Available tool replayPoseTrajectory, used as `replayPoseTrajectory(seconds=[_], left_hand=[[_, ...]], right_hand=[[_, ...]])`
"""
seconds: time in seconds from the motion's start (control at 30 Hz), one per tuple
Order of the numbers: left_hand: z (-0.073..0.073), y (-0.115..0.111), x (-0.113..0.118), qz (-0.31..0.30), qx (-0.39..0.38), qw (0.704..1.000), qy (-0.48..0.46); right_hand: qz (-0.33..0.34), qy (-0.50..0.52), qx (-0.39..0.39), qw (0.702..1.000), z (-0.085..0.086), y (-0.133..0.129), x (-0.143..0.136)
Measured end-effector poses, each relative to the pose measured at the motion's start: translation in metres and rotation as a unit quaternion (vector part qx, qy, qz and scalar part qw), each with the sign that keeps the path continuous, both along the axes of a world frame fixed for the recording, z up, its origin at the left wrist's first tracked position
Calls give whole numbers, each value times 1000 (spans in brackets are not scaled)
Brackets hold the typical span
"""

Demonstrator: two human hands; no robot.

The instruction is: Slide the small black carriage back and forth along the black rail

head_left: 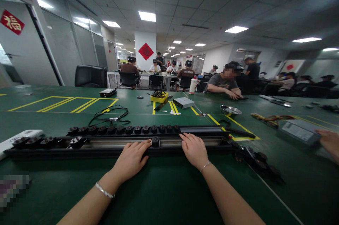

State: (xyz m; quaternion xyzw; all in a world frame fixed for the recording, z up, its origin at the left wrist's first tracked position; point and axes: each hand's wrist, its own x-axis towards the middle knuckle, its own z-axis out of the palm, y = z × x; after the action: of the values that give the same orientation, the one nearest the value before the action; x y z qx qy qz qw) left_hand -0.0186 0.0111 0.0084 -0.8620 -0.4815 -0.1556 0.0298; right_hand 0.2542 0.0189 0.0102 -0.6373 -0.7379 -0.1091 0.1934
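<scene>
A long black power track [106, 152] with a metallic inner channel lies across the green table before me. One black plug-like module [155, 141] sits in the channel. My left hand [134, 158] rests on the track, fingers stretched out and the tips at the left side of that module. To the module's right, my right hand [194, 150] lies with fingers spread over the channel, apart from the module. Behind runs a row of similar black modules [137, 130] along a second track. More modules [48, 142] stand at the left end of the near track.
Black parts [259, 161] lie beyond the track's right end. A metal power supply box [300, 129] has another person's hand [329, 142] beside it. Further back are a coiled cable [111, 113], a yellow box [159, 98], a grey box [183, 102] and a metal bowl [231, 109].
</scene>
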Motion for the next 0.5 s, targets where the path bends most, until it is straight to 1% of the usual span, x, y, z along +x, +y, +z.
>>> replayPoseTrajectory(seconds=[0.27,0.5], left_hand=[[-2,2,0,-1,-8,1000,-7],[1,1,2,7,-13,1000,-9]], right_hand=[[-2,0,1,1000,0,-1,0],[-1,1,-2,1000,0,-1,-1]])
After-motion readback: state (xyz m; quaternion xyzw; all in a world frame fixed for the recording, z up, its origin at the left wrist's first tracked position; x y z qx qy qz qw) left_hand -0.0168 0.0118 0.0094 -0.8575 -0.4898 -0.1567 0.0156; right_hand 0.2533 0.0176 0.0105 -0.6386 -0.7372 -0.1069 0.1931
